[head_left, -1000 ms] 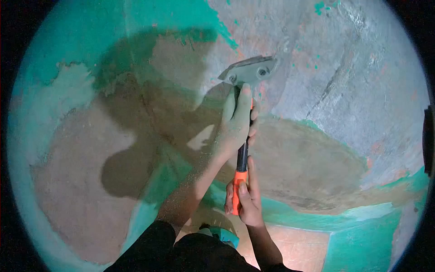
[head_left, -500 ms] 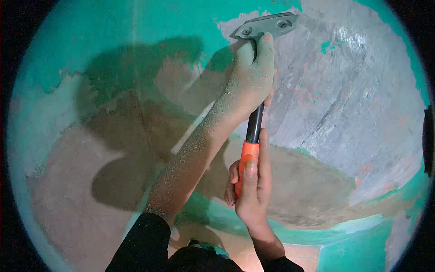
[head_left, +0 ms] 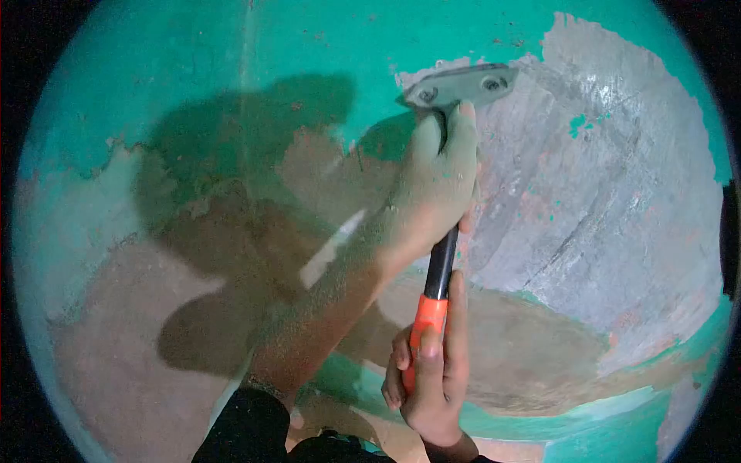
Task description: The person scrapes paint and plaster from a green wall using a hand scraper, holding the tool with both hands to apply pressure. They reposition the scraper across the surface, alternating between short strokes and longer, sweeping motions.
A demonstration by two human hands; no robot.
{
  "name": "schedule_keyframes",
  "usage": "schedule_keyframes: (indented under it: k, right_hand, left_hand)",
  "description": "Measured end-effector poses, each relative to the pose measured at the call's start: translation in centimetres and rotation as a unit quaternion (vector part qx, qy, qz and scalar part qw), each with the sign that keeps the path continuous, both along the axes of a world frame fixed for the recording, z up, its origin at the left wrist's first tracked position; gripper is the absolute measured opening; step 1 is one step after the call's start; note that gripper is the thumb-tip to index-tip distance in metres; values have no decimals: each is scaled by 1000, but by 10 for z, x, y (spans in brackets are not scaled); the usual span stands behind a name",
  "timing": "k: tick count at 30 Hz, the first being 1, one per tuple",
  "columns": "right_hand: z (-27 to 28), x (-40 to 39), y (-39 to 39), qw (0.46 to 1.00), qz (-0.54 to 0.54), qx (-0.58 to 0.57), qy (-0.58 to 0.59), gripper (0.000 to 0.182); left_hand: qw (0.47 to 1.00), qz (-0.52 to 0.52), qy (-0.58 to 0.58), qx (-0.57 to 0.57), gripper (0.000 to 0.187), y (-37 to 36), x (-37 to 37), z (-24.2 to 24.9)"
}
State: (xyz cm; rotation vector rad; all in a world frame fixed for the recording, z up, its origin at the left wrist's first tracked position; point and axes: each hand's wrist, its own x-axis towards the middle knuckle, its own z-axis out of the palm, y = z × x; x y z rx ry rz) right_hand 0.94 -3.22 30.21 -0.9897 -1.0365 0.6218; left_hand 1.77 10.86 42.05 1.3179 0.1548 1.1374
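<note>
1. Against the wall (head_left: 617, 231), high up: scraper (head_left: 451, 139) blade flat at the edge of the green paint (head_left: 309, 46), bare grey patch to its right.
2. Left hand (head_left: 436, 189) wrapped tight round the shaft just under the blade, dusted with flakes.
3. Right hand (head_left: 428, 378) closed on the orange grip, thumb along it.
4. Risk, judged: blade skidding off hard plaster, knuckles grazing wall; dust falling toward eyes.
5. No brand, label or lettering readable anywhere.

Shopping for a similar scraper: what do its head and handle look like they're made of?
Scraper head: likely metal, dull grey, flat plate with two screws. Handle: black shaft, possibly plastic or coated metal; orange grip looks rubbery or plastic.
</note>
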Motion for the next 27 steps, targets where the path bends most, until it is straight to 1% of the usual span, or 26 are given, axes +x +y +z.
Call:
schedule_keyframes:
  k: [2,5,8,9,11,13,14,17,20,21,23,24,25,27]
  right_hand:
    - [4,-4,3,1000,-8,-4,-2,67]
    - [17,-8,4,1000,-5,-2,13,64]
    - [13,-18,-2,999,-12,-4,31,63]
    - [9,-22,-4,999,-17,-8,39,63]
    - [11,-24,3,998,-50,8,-22,67]
    - [13,-28,7,997,-59,26,-49,70]
    - [14,-31,7,997,-52,37,-46,71]
    - [18,-37,3,998,-48,29,-14,72]
    - [32,-39,4,998,-42,29,27,73]
    - [35,-40,6,998,-38,30,43,73]
    - [18,-32,2,999,-27,27,35,73]
    - [19,-30,1,999,-23,27,39,73]
    - [19,-29,0,998,-19,28,44,73]
    - [42,-34,-6,997,-13,17,76,72]
  left_hand:
    - [1000,0,7,-4,38,3,-1,-3]
    - [999,-19,-27,10,38,15,-3,12]
    - [999,-31,14,-13,37,10,-6,1]
    - [999,-47,8,-13,36,10,-9,3]
    - [997,-80,-2,-20,35,8,-15,6]
    - [993,-114,-35,-12,34,12,-16,12]
    - [990,-131,-51,-8,34,14,-16,13]
    - [991,-127,-20,-27,34,8,-18,6]
    - [988,-143,-56,-8,34,13,-13,18]
    - [991,-130,-29,-13,34,12,-13,15]
    - [995,-99,17,-9,34,13,-14,13]
    - [994,-107,1,-20,34,6,-13,7]
    - [994,-107,-7,-17,35,7,-12,11]
    - [994,-109,-18,-18,37,13,-7,24]
